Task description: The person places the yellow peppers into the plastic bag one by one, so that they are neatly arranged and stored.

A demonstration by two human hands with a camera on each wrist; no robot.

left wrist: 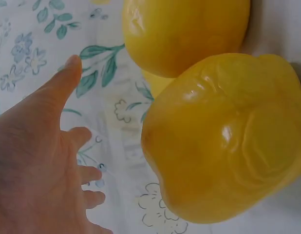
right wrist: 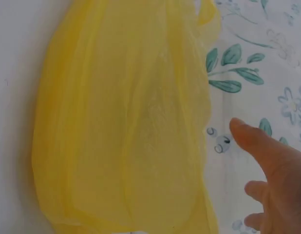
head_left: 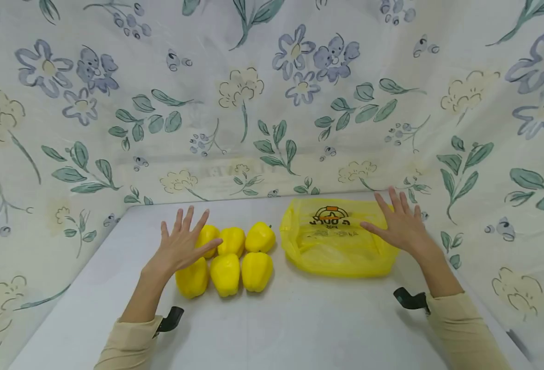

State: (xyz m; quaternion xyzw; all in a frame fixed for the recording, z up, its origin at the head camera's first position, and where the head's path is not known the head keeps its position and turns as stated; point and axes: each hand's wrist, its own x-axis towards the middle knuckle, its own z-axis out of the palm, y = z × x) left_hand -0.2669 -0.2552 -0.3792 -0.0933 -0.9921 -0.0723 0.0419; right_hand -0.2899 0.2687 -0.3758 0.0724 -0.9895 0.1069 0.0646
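Several yellow bell peppers lie in two rows on the white table, left of the middle. My left hand is spread above the leftmost ones, fingers straight, holding nothing. In the left wrist view the hand is apart from a large, close yellow pepper. Right of the peppers lies a yellow plastic bag with a dark printed logo. Over the bag's right end my right hand is spread, its fingers straight. The right wrist view shows a gap between the hand and the bag.
A white table carries the peppers and the bag. Behind it and along both sides hangs a curtain with printed flowers and leaves. A black wrist mount sticks out at the left sleeve, another mount at the right.
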